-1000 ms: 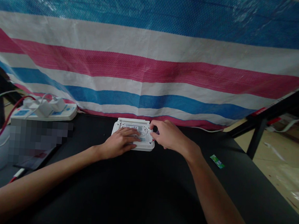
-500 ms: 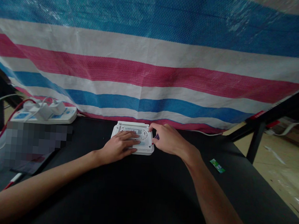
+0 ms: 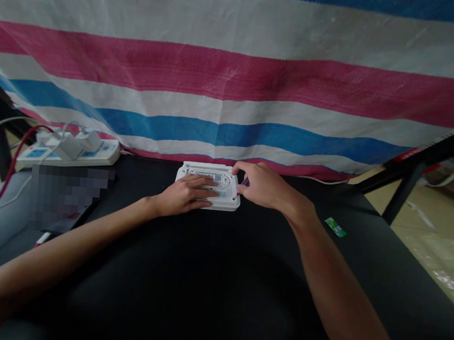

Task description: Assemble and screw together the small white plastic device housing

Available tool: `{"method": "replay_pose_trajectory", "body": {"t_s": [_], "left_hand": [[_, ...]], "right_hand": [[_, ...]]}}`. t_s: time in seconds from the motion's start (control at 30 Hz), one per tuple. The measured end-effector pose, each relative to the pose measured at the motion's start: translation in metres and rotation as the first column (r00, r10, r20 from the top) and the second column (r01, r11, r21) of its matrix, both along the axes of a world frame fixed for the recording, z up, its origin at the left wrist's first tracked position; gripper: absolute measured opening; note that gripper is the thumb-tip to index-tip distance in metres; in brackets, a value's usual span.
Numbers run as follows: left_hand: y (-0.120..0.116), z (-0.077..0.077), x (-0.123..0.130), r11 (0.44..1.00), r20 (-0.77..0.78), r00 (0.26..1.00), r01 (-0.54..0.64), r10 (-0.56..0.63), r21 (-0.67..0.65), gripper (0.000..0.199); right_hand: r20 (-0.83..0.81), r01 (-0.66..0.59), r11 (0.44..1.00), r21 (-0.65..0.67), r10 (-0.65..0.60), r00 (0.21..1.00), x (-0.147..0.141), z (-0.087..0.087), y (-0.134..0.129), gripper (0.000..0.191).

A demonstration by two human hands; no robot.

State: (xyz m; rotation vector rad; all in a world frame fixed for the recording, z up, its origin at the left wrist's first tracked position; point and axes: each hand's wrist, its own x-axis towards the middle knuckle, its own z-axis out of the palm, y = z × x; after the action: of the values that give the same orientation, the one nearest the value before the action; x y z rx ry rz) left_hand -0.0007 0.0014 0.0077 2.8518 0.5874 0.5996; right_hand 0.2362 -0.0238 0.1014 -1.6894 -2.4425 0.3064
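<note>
Two hands (image 3: 186, 194) (image 3: 263, 186) touch the white device (image 3: 230, 203) (left one lying flat).

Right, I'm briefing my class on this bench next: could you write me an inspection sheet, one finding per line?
Surface: black tabletop, matte.
Job's things: white device, lying flat near the far edge.
Clutter: green packet at right; dark slab, partly blurred, at left.
Hands: left hand spread on the device; right hand at its right edge, with something purple, too small to identify.
Cables: red cable and white ones by a power strip at left.
Surroundings: striped sheet behind.
</note>
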Motion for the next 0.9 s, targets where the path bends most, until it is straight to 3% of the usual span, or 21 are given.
{"method": "replay_pose_trajectory", "body": {"t_s": [0.27, 0.43, 0.67, 0.9], "left_hand": [[-0.0038, -0.0017, 0.0019, 0.997, -0.054, 0.998, -0.038, 0.042, 0.073, 0.039], [-0.0053, 0.0015, 0.0028, 0.997, -0.038, 0.998, -0.039, 0.042, 0.065, 0.036], [-0.0053, 0.0002, 0.0025, 0.998, -0.001, 0.999, -0.034, 0.034, 0.047, 0.034], [-0.0061, 0.0009, 0.0033, 0.998, -0.028, 0.998, -0.049, 0.051, 0.048, 0.035]], "right_hand": [[0.02, -0.01, 1.0, 0.027, 0.009, 1.0, -0.0009, 0.0, -0.0015, 0.025], [-0.002, -0.002, 0.999, 0.037, 0.002, 1.0, -0.0019, -0.0021, 0.0005, 0.015], [-0.022, 0.003, 0.998, 0.055, -0.002, 1.0, -0.0024, -0.0053, 0.0038, 0.018], [0.041, 0.063, 0.995, 0.077, -0.067, 0.997, -0.0021, 0.0024, -0.0023, 0.017]]}}
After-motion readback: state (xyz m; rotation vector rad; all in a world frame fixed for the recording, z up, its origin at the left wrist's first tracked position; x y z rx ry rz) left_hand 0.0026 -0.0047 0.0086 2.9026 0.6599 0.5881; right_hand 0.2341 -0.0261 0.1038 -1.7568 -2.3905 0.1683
